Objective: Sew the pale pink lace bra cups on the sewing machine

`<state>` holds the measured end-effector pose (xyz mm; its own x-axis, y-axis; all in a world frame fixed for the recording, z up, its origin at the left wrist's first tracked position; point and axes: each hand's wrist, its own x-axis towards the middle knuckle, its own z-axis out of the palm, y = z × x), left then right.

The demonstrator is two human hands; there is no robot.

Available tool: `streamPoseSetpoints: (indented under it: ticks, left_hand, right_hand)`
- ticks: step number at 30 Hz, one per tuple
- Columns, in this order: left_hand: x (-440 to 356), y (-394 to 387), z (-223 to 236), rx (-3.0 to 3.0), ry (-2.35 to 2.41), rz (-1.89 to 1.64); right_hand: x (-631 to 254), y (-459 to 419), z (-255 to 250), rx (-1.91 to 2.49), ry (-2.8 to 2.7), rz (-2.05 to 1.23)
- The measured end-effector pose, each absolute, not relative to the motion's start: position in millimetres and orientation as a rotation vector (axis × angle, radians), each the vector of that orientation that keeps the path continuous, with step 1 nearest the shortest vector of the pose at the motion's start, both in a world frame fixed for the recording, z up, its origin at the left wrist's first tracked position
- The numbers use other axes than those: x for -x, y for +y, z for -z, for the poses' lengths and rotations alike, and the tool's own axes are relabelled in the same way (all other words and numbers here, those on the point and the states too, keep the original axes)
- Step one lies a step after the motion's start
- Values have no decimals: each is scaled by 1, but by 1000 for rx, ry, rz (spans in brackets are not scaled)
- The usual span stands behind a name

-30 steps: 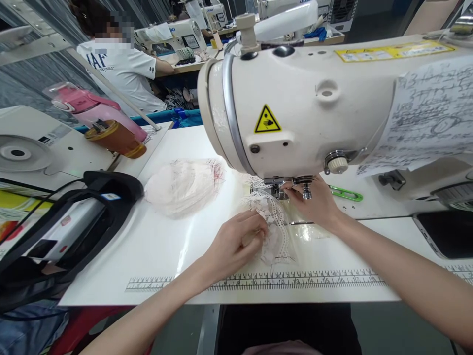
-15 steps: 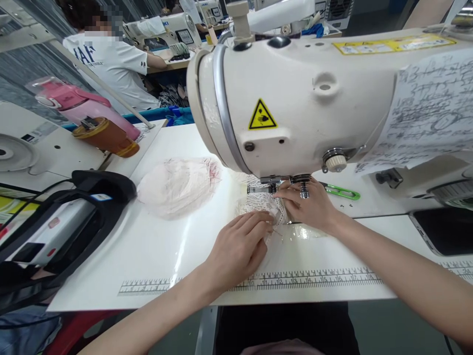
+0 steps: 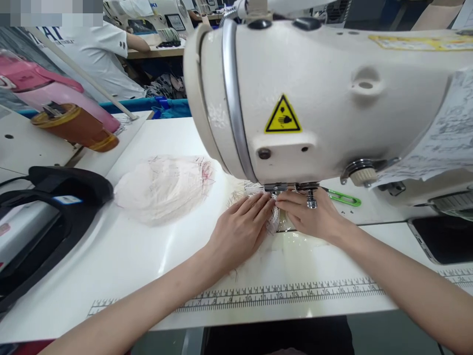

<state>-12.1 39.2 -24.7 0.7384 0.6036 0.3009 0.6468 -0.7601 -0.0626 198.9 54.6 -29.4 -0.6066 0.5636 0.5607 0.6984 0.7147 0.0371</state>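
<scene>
My left hand lies flat with its fingers stretched over a piece of pale lace fabric, just in front of the presser foot area of a sewing machine. Across from it, my right hand has its bent fingers close together at the lace's right edge, beside the needle area. The fingertips of both hands almost meet there. Most of the lace is hidden under my left hand, and the machine head covers the needle. Left of my hands, a sheer pale piece of fabric with reddish threads lies on the white table.
A green-handled thread snipper lies behind my right hand. At right is a phone. A printed ruler runs along the front edge. On the left stand a black-handled device, a brown cup and a pink bottle. Another person sits beyond.
My left hand has flattened and moved forward over the lace, closer to the presser foot. My right hand stays beside the needle area. The view has shifted nearer the machine.
</scene>
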Motion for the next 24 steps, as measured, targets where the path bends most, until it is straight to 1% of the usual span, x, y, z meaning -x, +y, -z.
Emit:
streamPoseSetpoints:
  ticks: [3, 8, 11, 16, 21, 24]
  left_hand:
    - [13, 42, 25, 2773, -1043, 422]
    - [12, 44, 24, 2773, -1093, 428]
    - [12, 45, 25, 2756, -1078, 431]
    - [11, 44, 28, 2740, -1083, 429]
    - [12, 43, 27, 2752, -1100, 446]
    - [11, 44, 26, 2755, -1113, 455]
  right_hand:
    - [-196, 51, 26, 1098, -2441, 272]
    - [-196, 47, 28, 1268, -2383, -14]
    - [-197, 46, 29, 1316, -2341, -104]
    - [-196, 45, 24, 1282, -2435, -87]
    - [-194, 46, 24, 1226, -2467, 100]
    - [-194, 47, 25, 1201, -2447, 110]
